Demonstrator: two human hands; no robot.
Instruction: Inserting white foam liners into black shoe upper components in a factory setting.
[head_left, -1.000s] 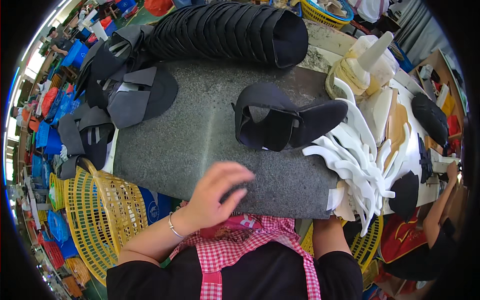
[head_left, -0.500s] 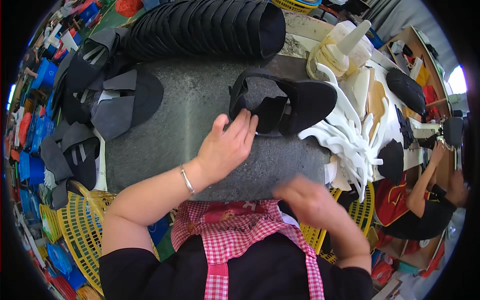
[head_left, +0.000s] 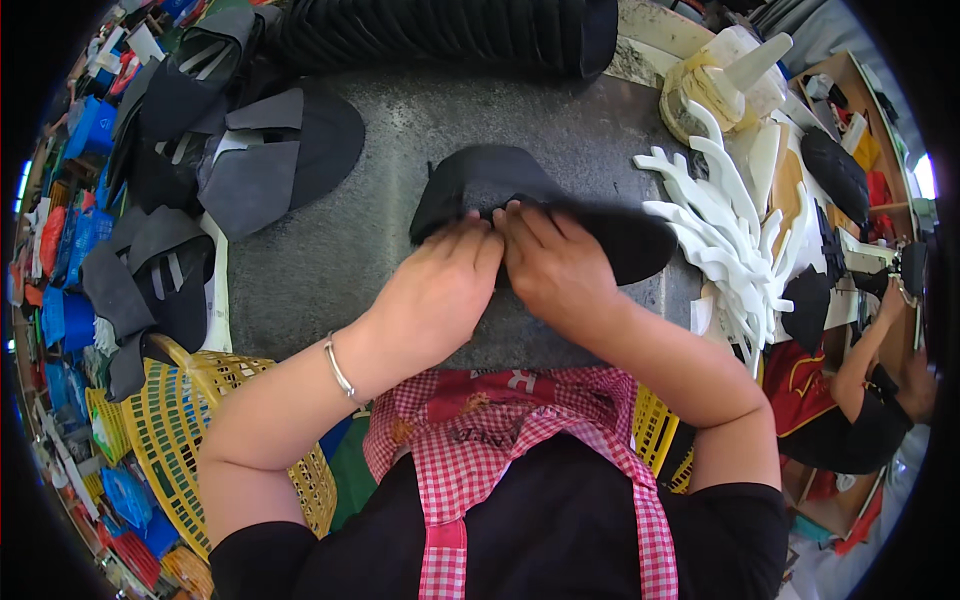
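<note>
A black shoe upper point(head_left: 485, 170) lies across the dark grey work surface point(head_left: 310, 275), its toe end to the right and slightly blurred. My left hand point(head_left: 440, 280), below a silver bracelet, has its fingers bent together on the upper's near edge. Right beside it, my right hand point(head_left: 555, 262) pinches the same edge, and the fingertips of both hands nearly meet at its middle. Whatever lies under the fingertips is hidden.
Grey and black cut uppers point(head_left: 255, 165) are piled at left. A long row of nested black uppers point(head_left: 450, 35) lines the far side. To the right are white curved strips point(head_left: 715, 225) and a glue-crusted pot point(head_left: 720, 85). Yellow baskets point(head_left: 170, 430) stand below. A co-worker's arm point(head_left: 868, 345) shows far right.
My right hand has come up from the table's near edge to the upper, beside my left. The upper's opening, visible before, is now turned out of sight.
</note>
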